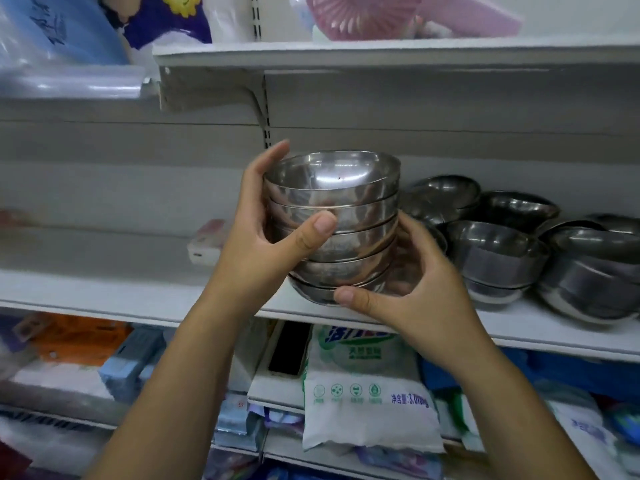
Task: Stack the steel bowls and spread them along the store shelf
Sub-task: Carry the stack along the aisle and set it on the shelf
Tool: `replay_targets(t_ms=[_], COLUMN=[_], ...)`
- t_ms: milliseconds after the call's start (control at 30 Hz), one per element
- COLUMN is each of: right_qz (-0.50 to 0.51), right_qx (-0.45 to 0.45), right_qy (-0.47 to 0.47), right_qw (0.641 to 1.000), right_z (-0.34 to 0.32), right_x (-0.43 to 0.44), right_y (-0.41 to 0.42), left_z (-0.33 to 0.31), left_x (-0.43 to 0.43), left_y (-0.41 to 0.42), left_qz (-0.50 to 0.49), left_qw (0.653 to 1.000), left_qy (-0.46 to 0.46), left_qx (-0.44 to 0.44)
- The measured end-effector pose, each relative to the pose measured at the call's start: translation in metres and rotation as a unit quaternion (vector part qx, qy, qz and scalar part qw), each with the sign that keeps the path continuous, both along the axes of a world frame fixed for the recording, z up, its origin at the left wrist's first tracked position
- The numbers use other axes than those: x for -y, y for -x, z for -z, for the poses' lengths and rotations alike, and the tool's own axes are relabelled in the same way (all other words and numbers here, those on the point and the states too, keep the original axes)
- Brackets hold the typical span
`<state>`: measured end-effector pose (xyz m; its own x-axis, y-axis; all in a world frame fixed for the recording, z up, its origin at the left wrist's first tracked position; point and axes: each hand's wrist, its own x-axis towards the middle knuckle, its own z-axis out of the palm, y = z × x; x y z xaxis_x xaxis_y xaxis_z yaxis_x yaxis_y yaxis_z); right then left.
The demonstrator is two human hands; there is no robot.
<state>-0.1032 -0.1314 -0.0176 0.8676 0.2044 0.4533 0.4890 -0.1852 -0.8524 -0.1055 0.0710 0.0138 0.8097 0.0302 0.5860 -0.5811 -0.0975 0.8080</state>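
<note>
On the far left of the white metal store shelf [104, 289] the surface is mostly bare, with only a small pink-and-white packet [206, 242] lying toward the back. Just right of it comes the left hand [266, 244], wrapped around the left side of a stack of nested shiny steel bowls [334, 223]: its fingers curl behind the upper rims and its thumb presses across the front of the middle bowls. The stack stands upright, about five or six bowls deep, and its lowest bowl sits at the front edge of the shelf; whether it rests on the shelf or is lifted just clear of it cannot be told. The right hand [412, 282] cups the stack's lower right side, thumb laid along the bottom bowl's front and fingers closed round behind, so both hands grip the same stack.

Further right on the same shelf sit more dark steel bowls [498, 258], some nested in short piles, some single, crowded close together and running out past the right edge of the view. The nearest of them is just beside the right hand.

On the shelf below, under the hands, a white-and-green plastic bag with printed lettering [367, 386] lies tilted among other packaged goods. On the shelf above, a pink slatted plastic item [367, 15] sits toward the right.
</note>
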Motion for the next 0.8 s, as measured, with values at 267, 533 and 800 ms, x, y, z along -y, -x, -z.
replay_targets(t_ms=[267, 533, 800], right_qz=[0.171, 0.331, 0.413], right_qx=[0.014, 0.011, -0.003], right_qy=[-0.025, -0.067, -0.111], right_qw=[0.985, 0.941, 0.904], right_z=[-0.002, 0.023, 0.038], right_x=[0.092, 0.202, 0.323], right_y=[0.042, 0.118, 0.179], left_z=[-0.007, 0.017, 0.025], left_x=[0.101, 0.248, 0.397], left_y=[-0.023, -0.010, 0.023], left_qz=[0.181, 0.374, 0.466], left_qw=[0.983, 0.927, 0.884], left_qy=[-0.023, -0.012, -0.020], left_qx=[0.029, 0.013, -0.033])
